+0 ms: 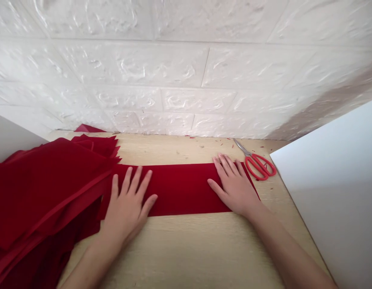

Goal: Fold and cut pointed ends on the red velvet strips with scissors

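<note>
A long red felt strip (181, 188) lies flat across the wooden table (186, 249). My left hand (128, 206) rests palm down on its left part, fingers spread. My right hand (234, 184) presses flat on the strip's right end, fingers stretched out and close together. Neither hand holds anything. Red-handled scissors (258, 164) lie on the table just right of my right hand, blades pointing to the wall.
A thick pile of red felt sheets (44, 196) covers the table's left side and overlaps the strip's left end. A white panel (339, 192) stands at the right. A white brick-pattern wall (186, 68) closes the back. Small red scraps lie near the wall.
</note>
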`<state>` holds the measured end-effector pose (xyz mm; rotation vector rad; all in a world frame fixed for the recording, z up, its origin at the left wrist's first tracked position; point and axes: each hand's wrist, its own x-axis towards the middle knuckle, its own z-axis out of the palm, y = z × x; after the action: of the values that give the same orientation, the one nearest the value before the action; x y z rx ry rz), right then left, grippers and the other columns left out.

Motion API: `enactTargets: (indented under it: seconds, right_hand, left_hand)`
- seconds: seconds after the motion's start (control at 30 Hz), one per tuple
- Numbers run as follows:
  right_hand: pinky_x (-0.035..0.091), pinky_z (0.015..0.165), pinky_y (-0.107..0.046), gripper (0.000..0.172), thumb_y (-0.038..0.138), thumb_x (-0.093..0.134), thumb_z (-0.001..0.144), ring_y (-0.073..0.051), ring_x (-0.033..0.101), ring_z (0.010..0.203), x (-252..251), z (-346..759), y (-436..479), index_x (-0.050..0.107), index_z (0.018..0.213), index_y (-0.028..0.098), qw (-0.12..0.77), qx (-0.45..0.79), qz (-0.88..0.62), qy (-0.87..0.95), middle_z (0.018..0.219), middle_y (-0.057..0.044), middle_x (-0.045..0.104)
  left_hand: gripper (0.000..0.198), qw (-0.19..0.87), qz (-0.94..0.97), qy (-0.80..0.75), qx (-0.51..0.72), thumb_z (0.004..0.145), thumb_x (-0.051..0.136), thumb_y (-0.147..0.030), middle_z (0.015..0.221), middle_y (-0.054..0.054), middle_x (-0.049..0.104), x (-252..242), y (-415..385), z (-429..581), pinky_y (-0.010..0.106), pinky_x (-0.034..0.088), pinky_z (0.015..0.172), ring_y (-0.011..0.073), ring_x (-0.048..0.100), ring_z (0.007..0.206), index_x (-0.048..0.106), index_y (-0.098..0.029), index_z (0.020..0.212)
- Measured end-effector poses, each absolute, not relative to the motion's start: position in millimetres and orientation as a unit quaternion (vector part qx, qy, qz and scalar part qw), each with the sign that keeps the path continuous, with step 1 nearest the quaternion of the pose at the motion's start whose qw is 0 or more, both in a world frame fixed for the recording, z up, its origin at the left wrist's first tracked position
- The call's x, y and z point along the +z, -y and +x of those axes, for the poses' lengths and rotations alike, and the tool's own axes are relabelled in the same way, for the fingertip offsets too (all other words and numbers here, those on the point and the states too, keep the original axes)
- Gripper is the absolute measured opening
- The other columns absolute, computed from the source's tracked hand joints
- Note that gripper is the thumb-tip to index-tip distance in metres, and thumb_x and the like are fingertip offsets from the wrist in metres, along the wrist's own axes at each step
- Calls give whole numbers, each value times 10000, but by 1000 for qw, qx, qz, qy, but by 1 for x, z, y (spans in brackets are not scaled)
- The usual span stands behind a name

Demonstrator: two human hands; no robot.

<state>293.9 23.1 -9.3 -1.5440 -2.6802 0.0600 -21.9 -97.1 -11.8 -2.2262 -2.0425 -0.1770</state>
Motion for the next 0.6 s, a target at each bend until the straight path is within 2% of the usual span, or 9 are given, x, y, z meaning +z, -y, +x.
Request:
enactTargets:
  seconds: [0.13,0.3,0.43,0.6]
  right_hand:
    - [238,1275,-594,745,572,265,1056,-321,241,1597,-7,294,-23,267,1655,129,21,22,-498,866,1702,-172,301]
    - [236,1277,-592,742,563,270,1058,-319,252,1593,-8,294,-24,262,1657,125,23,19,-503,864,1699,-170,310]
    - [243,1284,-565,737,561,255,1062,-299,249,1596,-9,295,-24,268,1655,123,23,21,-507,861,1703,-152,305]
    - [251,1290,-559,748,561,239,1064,-287,258,1594,-7,295,-24,270,1651,99,16,34,-516,855,1703,-138,303]
  left_hand:
    - [661,48,-679,730,-65,1058,308,-441,1654,270,326,-18,95,-49,798,258,1167,462,328,1533,277,-123,1636]
    - [735,32,-659,745,-102,1036,402,-475,1694,235,263,-22,93,-56,747,300,1188,455,253,1566,155,-200,1671]
    - [749,13,-644,758,-101,1013,427,-523,1710,231,218,-20,92,-53,720,306,1198,482,185,1577,243,-184,1655]
    - [789,17,-620,782,-71,1020,239,-570,1667,319,243,-13,88,-47,651,301,1222,478,223,1566,358,-39,1593]
